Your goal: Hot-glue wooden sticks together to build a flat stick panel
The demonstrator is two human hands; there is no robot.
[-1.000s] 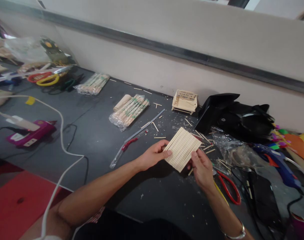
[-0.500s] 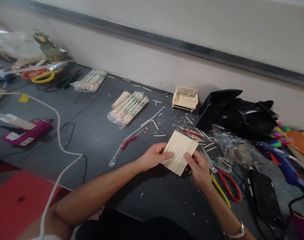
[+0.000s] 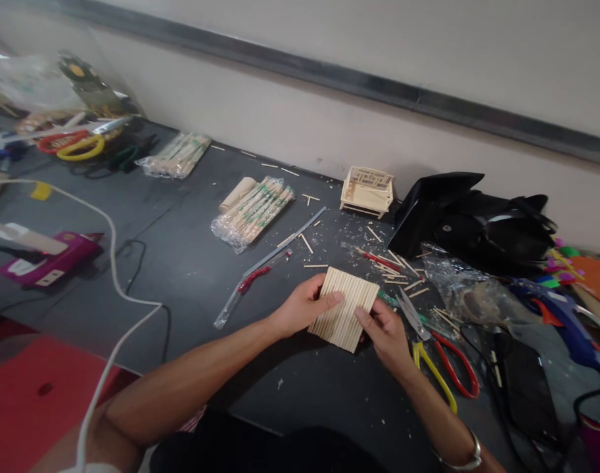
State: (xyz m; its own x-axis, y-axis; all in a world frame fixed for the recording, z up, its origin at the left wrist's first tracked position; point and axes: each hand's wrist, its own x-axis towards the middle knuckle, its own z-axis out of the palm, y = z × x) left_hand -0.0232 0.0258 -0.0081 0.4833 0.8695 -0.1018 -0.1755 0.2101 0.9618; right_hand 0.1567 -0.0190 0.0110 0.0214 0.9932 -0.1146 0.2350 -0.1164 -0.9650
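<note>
A flat square panel of pale wooden sticks (image 3: pixel 343 314), laid side by side, is held above the dark table (image 3: pixel 191 217). My left hand (image 3: pixel 307 305) grips its left edge, thumb on top and fingers underneath. On the right edge, my right hand (image 3: pixel 386 332) pinches it the same way. The fingers beneath the panel are mostly hidden. Close to my right hand lie scissors (image 3: pixel 415 318) with a red and a yellow handle. Loose short sticks (image 3: pixel 391 269) and a red-handled craft tool (image 3: pixel 381 261) are scattered just beyond the panel.
Plastic-wrapped stick bundles (image 3: pixel 263 213), a small stick-built piece of furniture (image 3: pixel 369 190) and a black bag (image 3: pixel 470 220) stand toward the wall. A blue glue gun (image 3: pixel 563 322) and a phone (image 3: pixel 529 384) lie right. A white cable (image 3: pixel 113 263) crosses the left near a purple power strip (image 3: pixel 53 259).
Both hands have brought the stick panel slightly left and nearer to me, turning it a little. More of the scissors' blades now shows. The grip stays the same.
</note>
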